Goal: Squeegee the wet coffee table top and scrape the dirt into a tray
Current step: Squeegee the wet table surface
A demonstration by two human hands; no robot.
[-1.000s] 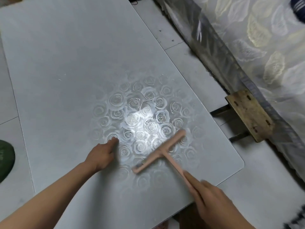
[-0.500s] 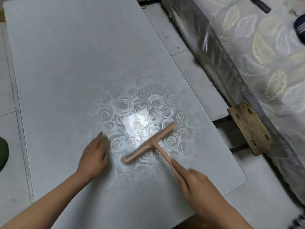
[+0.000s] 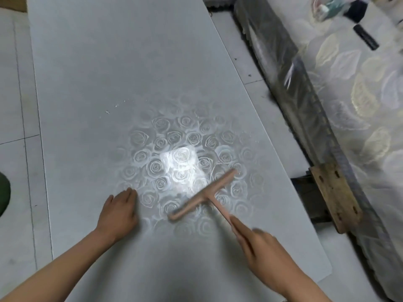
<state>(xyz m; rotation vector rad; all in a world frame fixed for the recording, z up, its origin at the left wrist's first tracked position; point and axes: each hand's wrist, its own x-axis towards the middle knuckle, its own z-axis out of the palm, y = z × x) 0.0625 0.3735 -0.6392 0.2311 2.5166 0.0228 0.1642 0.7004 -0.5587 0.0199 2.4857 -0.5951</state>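
Note:
A long grey coffee table top (image 3: 109, 83) with an embossed rose pattern fills the middle of the view; a bright glare lies on its near half. A pink T-shaped squeegee (image 3: 202, 196) lies with its blade on the roses, slanting from lower left to upper right. My right hand (image 3: 261, 245) grips the end of its handle, index finger stretched along it. My left hand (image 3: 118, 211) rests flat on the table, fingers straight, left of the blade. A few small white crumbs (image 3: 107, 111) sit further up the table. No tray is in view.
A bed with a leaf-patterned cover (image 3: 359, 105) runs along the right, its side wrapped in plastic, with a wooden bracket (image 3: 333, 197) sticking out toward the table. Tiled floor (image 3: 15, 105) lies on the left, with a dark green object (image 3: 3, 192) at the left edge.
The squeegee has been pushed away from the near edge toward the table's middle, my right hand following. My left hand has opened flat and shifted slightly. The view has tilted up the table.

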